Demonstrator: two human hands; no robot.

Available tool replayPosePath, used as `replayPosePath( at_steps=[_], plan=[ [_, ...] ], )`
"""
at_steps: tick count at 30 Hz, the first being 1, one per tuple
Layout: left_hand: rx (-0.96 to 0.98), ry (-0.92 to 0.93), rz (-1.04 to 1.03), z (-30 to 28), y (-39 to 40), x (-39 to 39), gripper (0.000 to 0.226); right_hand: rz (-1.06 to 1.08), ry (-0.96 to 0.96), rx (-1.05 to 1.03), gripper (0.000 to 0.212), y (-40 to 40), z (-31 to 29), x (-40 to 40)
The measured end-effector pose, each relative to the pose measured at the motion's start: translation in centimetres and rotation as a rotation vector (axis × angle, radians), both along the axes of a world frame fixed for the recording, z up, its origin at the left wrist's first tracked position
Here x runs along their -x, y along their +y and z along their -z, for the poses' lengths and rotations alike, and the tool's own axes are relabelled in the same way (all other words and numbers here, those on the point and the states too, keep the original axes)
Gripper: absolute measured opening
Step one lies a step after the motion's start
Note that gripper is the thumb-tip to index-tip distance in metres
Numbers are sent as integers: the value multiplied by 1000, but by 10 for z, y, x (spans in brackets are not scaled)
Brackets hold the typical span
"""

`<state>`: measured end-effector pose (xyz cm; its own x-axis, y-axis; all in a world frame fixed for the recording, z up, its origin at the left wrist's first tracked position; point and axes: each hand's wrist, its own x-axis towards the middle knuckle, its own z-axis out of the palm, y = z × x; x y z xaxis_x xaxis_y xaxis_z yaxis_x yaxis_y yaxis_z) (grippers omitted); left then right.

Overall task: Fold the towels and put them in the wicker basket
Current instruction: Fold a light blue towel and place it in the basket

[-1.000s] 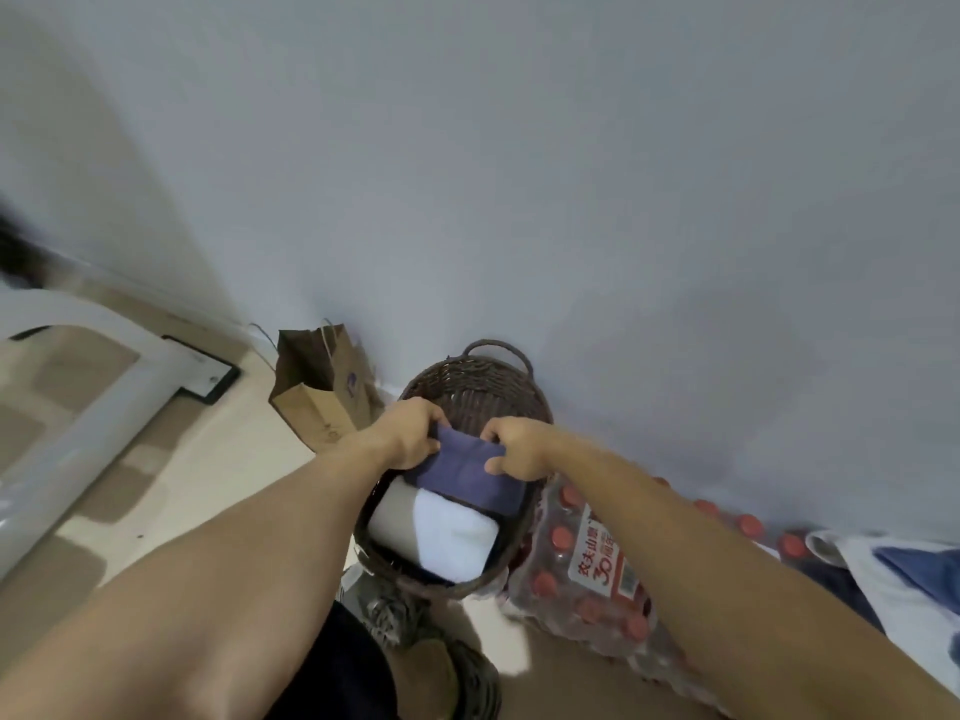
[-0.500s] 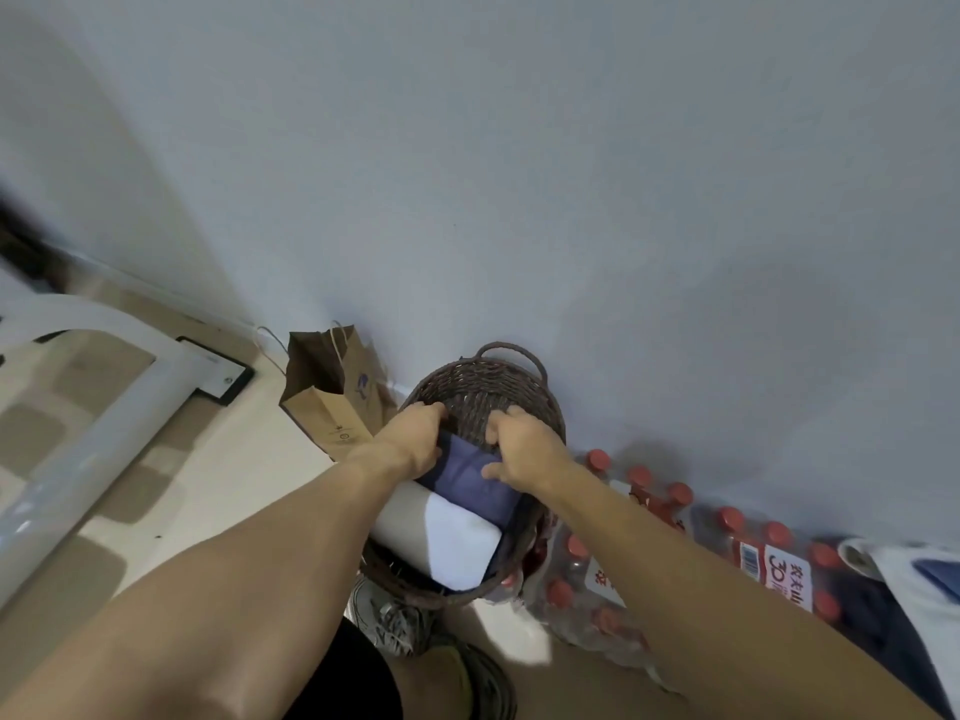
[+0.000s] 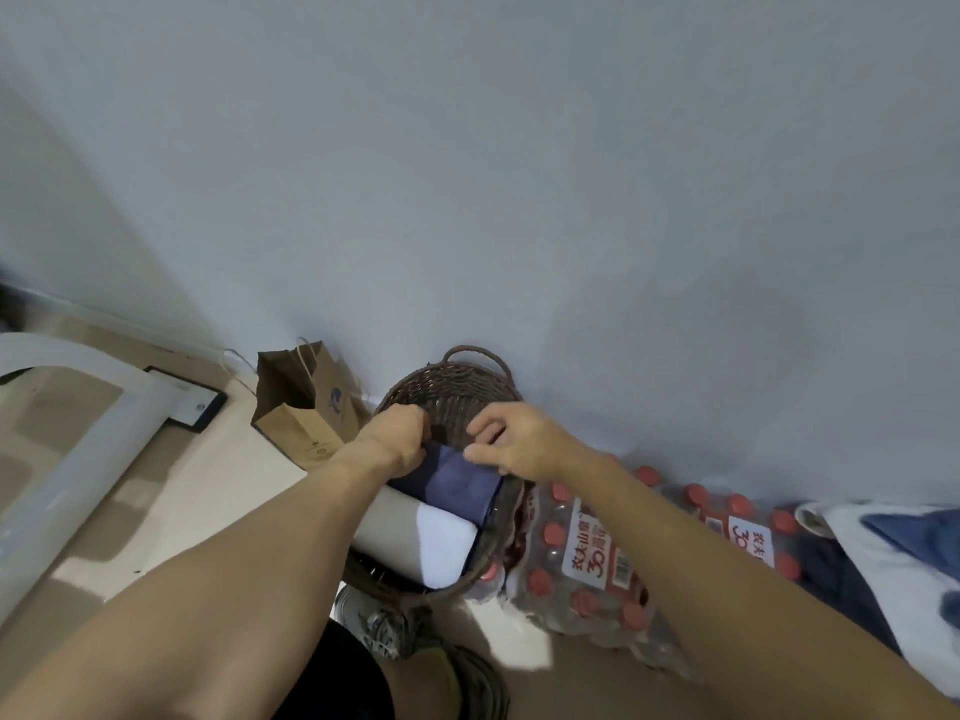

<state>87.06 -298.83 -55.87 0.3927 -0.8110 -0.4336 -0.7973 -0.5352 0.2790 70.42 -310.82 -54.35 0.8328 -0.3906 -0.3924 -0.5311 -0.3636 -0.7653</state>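
At our feet, a grey shoe (image 3: 384,623) stands on the pale floor (image 3: 218,491), just short of the basket (image 3: 452,392). Inside that dark, oval, coarsely woven basket, a white towel (image 3: 415,537) lies folded into a soft, thick block at the near end, and a blue towel (image 3: 452,485), smooth and flat-folded, rests partly on top of it. Our left hand (image 3: 397,436) grips the blue towel's left far corner, fingers curled over it; our right hand (image 3: 511,441) pinches its far edge between thumb and forefinger, the other fingers loosely spread. We judge two towels are as good as stowed, the blue one only needing release. To the right, a shrink-wrapped pack of red-capped bottles (image 3: 597,563) presses against the basket's side, glossy and crinkled; past it, more blue and white cloth (image 3: 893,553) lies in a loose heap, perhaps towels still to fold, though we cannot tell. Beyond, a stiff brown paper bag (image 3: 306,407) stands beside the basket against the plain wall (image 3: 519,174).
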Motion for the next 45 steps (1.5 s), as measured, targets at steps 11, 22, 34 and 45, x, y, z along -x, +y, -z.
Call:
replayPosePath(
  at_steps=[11, 22, 34, 45],
  plan=[
    [129, 340, 224, -70, -105, 159, 12, 421, 270, 340, 16, -109, -102, 302],
    [159, 474, 482, -51, -174, 430, 23, 894, 415, 447, 65, -124, -52, 512],
    [262, 687, 351, -5, -244, 519, 70, 991, 386, 236, 33, -136, -5, 491],
    [520, 754, 302, -91, -230, 488, 21, 1023, -501, -78, 33, -130, -94, 496]
  ],
)
